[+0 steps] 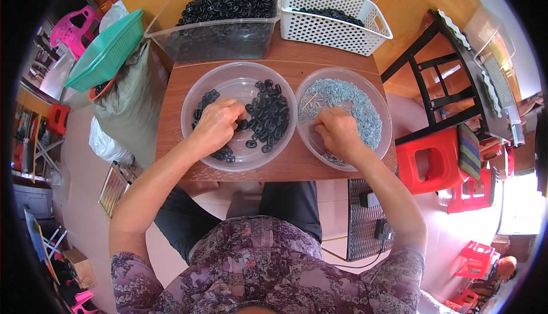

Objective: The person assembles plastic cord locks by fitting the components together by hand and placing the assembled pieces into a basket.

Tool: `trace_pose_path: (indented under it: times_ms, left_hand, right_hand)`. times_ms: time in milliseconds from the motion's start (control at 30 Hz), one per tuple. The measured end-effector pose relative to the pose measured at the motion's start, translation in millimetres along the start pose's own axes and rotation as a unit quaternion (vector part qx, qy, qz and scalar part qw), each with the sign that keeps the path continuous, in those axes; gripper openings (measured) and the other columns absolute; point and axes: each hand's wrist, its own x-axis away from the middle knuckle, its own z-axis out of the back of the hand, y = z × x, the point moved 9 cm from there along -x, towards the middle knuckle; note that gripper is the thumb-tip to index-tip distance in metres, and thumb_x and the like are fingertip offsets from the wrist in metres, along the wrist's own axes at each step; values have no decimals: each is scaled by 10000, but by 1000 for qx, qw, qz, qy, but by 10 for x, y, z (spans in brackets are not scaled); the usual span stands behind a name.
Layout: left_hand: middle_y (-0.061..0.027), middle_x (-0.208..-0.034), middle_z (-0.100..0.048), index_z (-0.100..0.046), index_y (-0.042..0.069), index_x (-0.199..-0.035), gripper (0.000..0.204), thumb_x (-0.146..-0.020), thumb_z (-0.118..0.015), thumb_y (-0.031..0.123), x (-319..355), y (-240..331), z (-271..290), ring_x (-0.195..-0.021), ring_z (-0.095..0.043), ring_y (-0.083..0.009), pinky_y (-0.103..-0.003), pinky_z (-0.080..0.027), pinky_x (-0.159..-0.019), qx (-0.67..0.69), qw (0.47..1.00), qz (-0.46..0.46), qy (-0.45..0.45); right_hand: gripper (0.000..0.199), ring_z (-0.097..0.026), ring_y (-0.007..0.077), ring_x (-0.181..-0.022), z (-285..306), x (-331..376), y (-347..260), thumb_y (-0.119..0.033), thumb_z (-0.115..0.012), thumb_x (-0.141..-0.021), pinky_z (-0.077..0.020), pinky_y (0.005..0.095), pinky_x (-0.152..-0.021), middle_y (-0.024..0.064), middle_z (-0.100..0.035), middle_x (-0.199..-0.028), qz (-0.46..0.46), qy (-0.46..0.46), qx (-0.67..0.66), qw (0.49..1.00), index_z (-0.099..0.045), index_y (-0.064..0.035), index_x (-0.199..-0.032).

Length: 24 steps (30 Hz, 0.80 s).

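Note:
My left hand (216, 124) reaches into a round clear plastic bowl (197, 153), its thumb and fingertips pinched together at a small black oval piece (243, 124). Loose black oval pieces with holes (269, 111) lie heaped on the right side of this bowl, with others beside and under the hand. In a second clear bowl (387, 123), just to the right, my right hand (338, 130) is closed with its fingers curled down. Many thin silvery metal pins (357, 100) surround it there. What the right fingertips hold is hidden by the hand.
Behind the bowls on the brown wooden table (297, 57) stand a clear bin of black pieces (217, 40) and a white perforated basket (337, 34). A green basket (105, 51) sits on a sack at left. Red stools (425, 163) and a black frame (439, 77) stand at right.

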Motion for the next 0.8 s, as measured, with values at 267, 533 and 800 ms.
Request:
trace_pose_path:
  times_ms: [267, 533, 800]
  left_hand:
    - [-141, -815, -591, -571, -14, -826, 176, -661, -618, -54, 55, 58, 74, -798, -597, -313, -388, -461, -687, 14, 1000, -1, 11]
    - [-147, -810, -591, -555, -18, -833, 146, -700, -613, -14, 334, 144, 266, -797, -580, -336, -401, -448, -685, 88, 994, 24, 67]
    - [-90, -753, -575, -573, -10, -821, 110, -731, -627, -42, 555, 144, 308, -718, -584, -216, -312, -458, -641, 155, 980, 75, 97]
  right_hand:
    - [111, -564, 312, -770, 1, -32, -195, -30, -647, -678, -466, 409, -668, 125, -589, -750, 71, 29, 11, 997, -619, -52, -784]
    - [85, -558, 325, -783, -28, -19, -150, -52, -637, -674, -473, 429, -667, 133, -579, -747, 46, 31, 29, 998, -612, -45, -754]
    - [168, -576, 308, -769, -49, 0, -151, -30, -648, -676, -477, 405, -671, 121, -600, -756, 51, 46, 63, 996, -650, -84, -835]
